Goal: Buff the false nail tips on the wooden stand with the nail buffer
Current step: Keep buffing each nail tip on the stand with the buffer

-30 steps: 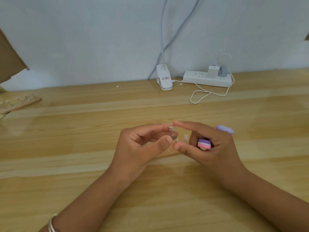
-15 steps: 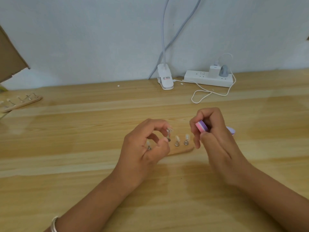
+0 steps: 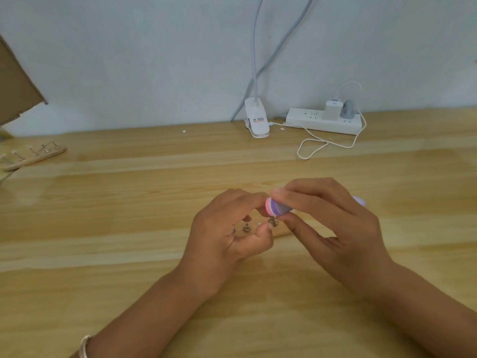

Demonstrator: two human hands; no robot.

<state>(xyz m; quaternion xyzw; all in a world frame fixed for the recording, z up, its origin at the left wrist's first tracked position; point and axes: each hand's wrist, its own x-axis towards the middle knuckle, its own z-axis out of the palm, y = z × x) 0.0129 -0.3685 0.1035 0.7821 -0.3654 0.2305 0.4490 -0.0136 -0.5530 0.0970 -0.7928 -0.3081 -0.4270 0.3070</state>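
— So, where is my nail buffer (image 3: 277, 208)?
— In your right hand (image 3: 333, 228), pinched between the thumb below and the fingertips above. That grip is closed round it. The pink-and-lilac end points left, and the block sits just above a brass peg (image 3: 273, 222) of the wooden stand (image 3: 281, 232).
— And the stand itself?
— It lies on the worktop (image 3: 129, 228), near the middle, right under both your hands. Most of it is hidden. A short bare piece shows beneath your right thumb, and a second peg (image 3: 246, 228) shows in the gap under your left fingers.
— What about my left hand (image 3: 224, 236)?
— It arches over the stand with the fingers curled. The forefinger tip meets the buffer's pink end, and the thumb lies just beside the peg under the buffer. Whether that grip actually pinches a nail tip or the peg, I cannot tell, because the buffer covers the spot.
— The arms?
— Both forearms come in from the near edge and converge on the stand. The back of your right hand faces up. A bracelet (image 3: 85, 346) sits on your left wrist.
— Anything else out there?
— Another stand (image 3: 33, 156) lies at the far left. A clip lamp (image 3: 256, 122) and a power strip (image 3: 322, 122) sit by the wall, well apart from your hands.
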